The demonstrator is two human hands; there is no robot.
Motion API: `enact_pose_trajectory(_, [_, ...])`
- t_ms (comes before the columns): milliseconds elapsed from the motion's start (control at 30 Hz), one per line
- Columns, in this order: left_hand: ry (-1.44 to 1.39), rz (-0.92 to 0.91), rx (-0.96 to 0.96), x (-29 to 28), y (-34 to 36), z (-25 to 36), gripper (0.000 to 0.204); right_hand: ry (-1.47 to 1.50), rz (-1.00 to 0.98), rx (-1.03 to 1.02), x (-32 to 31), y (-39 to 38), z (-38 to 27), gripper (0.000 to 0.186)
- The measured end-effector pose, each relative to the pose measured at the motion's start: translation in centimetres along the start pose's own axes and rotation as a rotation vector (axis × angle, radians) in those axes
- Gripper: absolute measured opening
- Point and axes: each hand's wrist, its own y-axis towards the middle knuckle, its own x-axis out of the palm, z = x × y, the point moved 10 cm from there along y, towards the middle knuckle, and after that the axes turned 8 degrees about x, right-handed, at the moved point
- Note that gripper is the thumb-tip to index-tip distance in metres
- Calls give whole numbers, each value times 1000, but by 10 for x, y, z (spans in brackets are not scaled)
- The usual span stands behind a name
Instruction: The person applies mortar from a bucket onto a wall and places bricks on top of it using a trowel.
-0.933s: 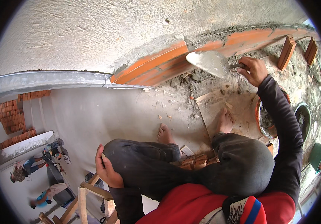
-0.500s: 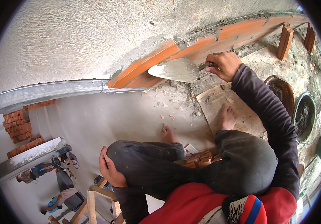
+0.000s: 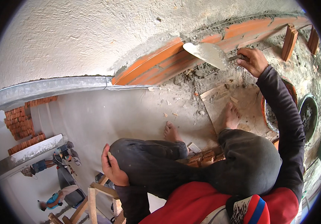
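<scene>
My right hand (image 3: 255,62) grips the handle of a pointed masonry trowel (image 3: 206,55). Grey mortar clings to part of the pale blade, which is beside the low wall of orange bricks (image 3: 171,62); whether it touches the wall is unclear. Rough mortar lies along the wall's top behind the blade, where a thin string (image 3: 239,20) runs. A long orange brick (image 3: 149,61) caps the wall's near left end. My left hand (image 3: 115,170) rests by my left knee, fingers extended, holding nothing that I can make out.
At right stand an orange-rimmed tub (image 3: 264,112) and a dark green tub (image 3: 314,108) of mortar. Upright bricks (image 3: 289,43) stand near the wall. A flat board (image 3: 214,106) lies under my right foot. Wooden framing (image 3: 92,205), brick stacks (image 3: 18,123) and two people appear lower left.
My right hand has moved the trowel to the right along the wall, away from the capping brick, uncovering the brick face beneath. My left hand has stayed by the knee.
</scene>
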Motion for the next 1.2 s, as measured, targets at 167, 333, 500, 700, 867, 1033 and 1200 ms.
enact_pose_trajectory(167, [73,-30,-14,4,5,-1,38,0,18,-13,-21,-28,-17,31])
enact_pose_trajectory(333, [202,42,29,-17,-3,18,34,155,122,226,-38,-84,-9,30])
enact_pose_trajectory(500, [267,79,278,-11,12,35,38,226,141,384,-4,-162,38,33])
enact_pose_trajectory(700, [361,117,295,-23,-5,27,40,233,103,611,43,-241,74,39])
enact_pose_trajectory(867, [8,26,93,14,5,6,40,341,296,1103,12,-408,114,47])
enact_pose_trajectory(1033, [-3,1,38,1,-6,1,39,736,730,1195,10,-431,108,27])
enact_pose_trajectory(1200, [115,-33,125,9,-3,25,41,1293,887,1180,31,-450,141,22])
